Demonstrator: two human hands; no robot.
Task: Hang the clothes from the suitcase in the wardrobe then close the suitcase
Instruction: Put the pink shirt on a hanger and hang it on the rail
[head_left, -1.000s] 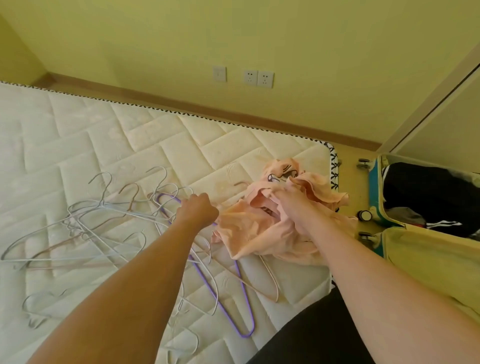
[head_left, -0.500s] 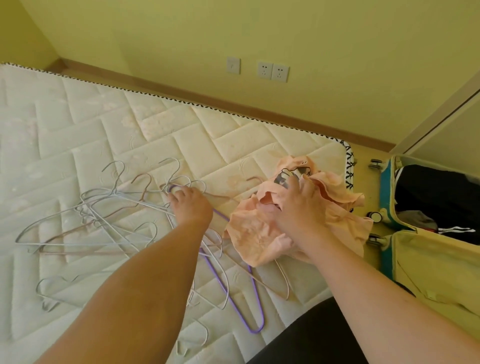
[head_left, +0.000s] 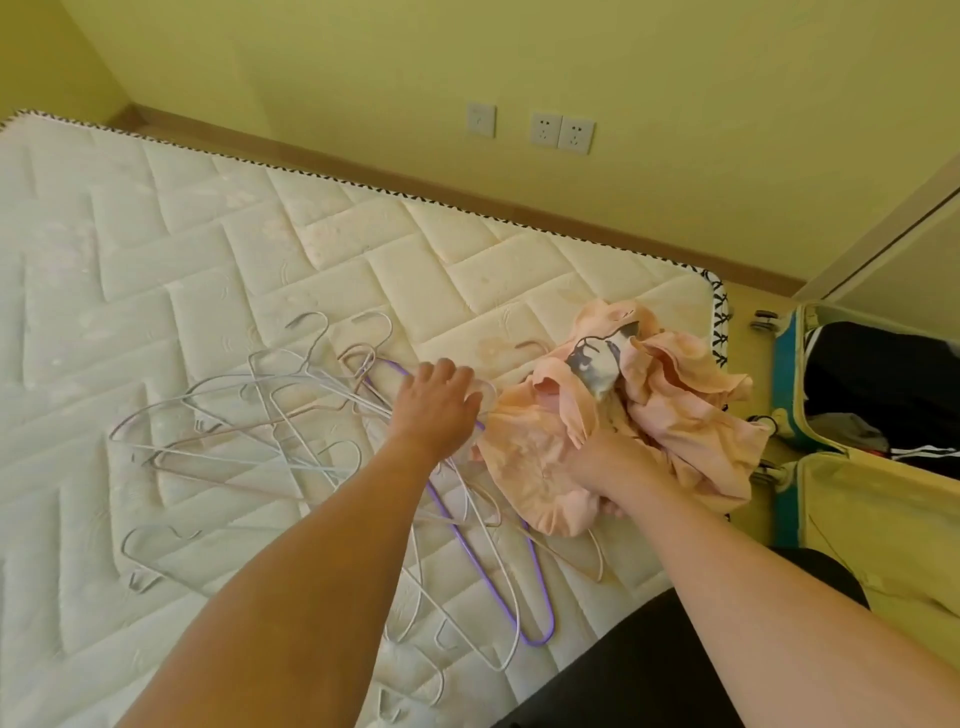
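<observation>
A crumpled peach garment (head_left: 680, 415) with a printed picture lies at the mattress's right end. My right hand (head_left: 610, 467) grips its near edge, fingers buried in the cloth. My left hand (head_left: 439, 400) rests on a tangle of wire hangers (head_left: 270, 415), fingers curled over the top of a purple hanger (head_left: 519, 597); whether it grips the wire is unclear. The open suitcase (head_left: 789, 384), teal outside and yellow inside, stands on the floor at the right with dark clothes (head_left: 883, 384) in it.
The white quilted mattress (head_left: 208, 249) fills the left and centre. A yellow wall with sockets (head_left: 561, 132) runs behind it. A pale wardrobe door (head_left: 893, 234) stands at the far right above the suitcase. My dark-clad leg (head_left: 649, 665) is at the bottom.
My right hand has slid from the top of the peach garment to its near edge and taken hold. My left hand has shifted slightly right along the hangers.
</observation>
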